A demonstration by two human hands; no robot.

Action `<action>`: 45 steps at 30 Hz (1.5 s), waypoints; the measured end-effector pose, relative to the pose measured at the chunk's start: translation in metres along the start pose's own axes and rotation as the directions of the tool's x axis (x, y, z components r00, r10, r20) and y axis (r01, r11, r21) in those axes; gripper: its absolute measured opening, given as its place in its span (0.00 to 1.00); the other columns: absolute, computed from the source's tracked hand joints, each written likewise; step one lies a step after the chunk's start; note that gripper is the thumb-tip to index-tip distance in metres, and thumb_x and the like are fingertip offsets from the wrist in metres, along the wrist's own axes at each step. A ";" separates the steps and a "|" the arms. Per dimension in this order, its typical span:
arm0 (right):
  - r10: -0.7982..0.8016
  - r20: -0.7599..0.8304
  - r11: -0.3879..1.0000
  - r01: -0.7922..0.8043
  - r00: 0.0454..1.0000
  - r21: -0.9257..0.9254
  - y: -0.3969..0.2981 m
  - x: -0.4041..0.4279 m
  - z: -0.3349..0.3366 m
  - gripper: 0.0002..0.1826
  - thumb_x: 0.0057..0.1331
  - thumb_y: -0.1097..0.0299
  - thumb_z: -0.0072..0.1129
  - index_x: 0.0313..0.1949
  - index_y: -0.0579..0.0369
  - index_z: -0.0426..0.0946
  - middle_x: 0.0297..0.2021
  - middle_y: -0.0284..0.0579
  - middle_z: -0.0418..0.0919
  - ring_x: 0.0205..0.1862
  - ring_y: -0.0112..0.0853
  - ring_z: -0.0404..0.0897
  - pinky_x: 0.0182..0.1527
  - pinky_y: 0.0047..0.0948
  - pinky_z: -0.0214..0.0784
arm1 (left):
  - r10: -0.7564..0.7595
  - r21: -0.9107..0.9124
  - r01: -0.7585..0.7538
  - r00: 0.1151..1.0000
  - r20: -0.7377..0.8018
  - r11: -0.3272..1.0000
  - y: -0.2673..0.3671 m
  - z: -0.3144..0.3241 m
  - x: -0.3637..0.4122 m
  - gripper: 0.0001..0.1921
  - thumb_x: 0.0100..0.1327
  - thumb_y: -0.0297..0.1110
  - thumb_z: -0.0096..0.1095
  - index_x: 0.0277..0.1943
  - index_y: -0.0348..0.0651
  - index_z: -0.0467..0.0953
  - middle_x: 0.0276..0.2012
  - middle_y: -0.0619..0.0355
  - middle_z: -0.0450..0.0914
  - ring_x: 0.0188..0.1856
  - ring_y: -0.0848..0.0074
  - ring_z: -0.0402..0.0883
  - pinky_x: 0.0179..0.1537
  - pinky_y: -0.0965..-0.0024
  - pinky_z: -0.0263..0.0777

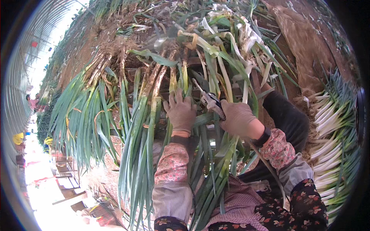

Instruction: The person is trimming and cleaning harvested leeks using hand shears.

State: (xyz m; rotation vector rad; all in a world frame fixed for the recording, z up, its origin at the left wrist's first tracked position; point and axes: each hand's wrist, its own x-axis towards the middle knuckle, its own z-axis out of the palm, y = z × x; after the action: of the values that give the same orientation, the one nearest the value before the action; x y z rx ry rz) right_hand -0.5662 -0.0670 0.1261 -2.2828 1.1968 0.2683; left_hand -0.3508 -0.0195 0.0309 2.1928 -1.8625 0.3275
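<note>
My gloved left hand (181, 114) lies palm down over long green onions, its fingers pointing toward the root ends. A stalk with yellowed outer leaves (173, 80) passes under the fingertips; whether the hidden palm grips it cannot be seen. In my gloved right hand (238, 119) is an air blow gun (212, 102), its thin nozzle pointing up and left toward the stalks. Unpeeled green onions (141, 115) with soil-stained roots lie to the left of my hands, leaves hanging toward me. Loosened leaves and pale skins (245, 37) are heaped beyond my right hand.
A hose (268, 164) runs down beside my right forearm. White-stemmed green onions (326, 156) lie in a long row at the right. A brown sheet (303, 43) covers soil at upper right. A person (33, 103) is far off at left, beneath a greenhouse frame (26, 60).
</note>
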 end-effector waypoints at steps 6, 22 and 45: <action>-0.081 0.112 0.996 0.085 0.990 -0.026 0.003 -0.016 0.006 0.23 0.58 0.58 0.66 0.45 0.62 0.72 0.31 0.59 0.83 0.38 0.56 0.84 0.45 0.51 0.75 | -0.178 -0.106 0.196 0.972 0.153 0.975 -0.015 -0.010 -0.016 0.17 0.64 0.50 0.64 0.39 0.45 0.87 0.64 0.55 0.74 0.64 0.55 0.73 0.58 0.42 0.66; -0.076 0.087 0.996 0.072 0.993 0.046 0.001 -0.011 0.009 0.26 0.56 0.57 0.67 0.48 0.62 0.71 0.31 0.58 0.84 0.37 0.57 0.84 0.43 0.52 0.75 | 0.058 0.007 -0.059 0.991 0.120 0.998 -0.014 -0.022 -0.016 0.11 0.58 0.34 0.62 0.44 0.46 0.84 0.63 0.54 0.75 0.65 0.58 0.71 0.61 0.48 0.63; 0.075 -0.057 0.997 -0.073 0.996 0.030 0.011 0.092 -0.027 0.21 0.56 0.57 0.64 0.45 0.56 0.77 0.36 0.59 0.85 0.43 0.55 0.85 0.47 0.51 0.75 | -0.431 0.126 0.435 0.729 0.532 0.891 0.004 0.015 0.105 0.17 0.62 0.50 0.67 0.43 0.47 0.89 0.45 0.50 0.88 0.49 0.58 0.88 0.46 0.55 0.78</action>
State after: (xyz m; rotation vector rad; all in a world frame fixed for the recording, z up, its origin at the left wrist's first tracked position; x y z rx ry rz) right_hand -0.5229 -0.1510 0.1068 -2.2394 1.3084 0.2121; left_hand -0.3381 -0.1231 0.0506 2.8321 -1.4624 -0.4550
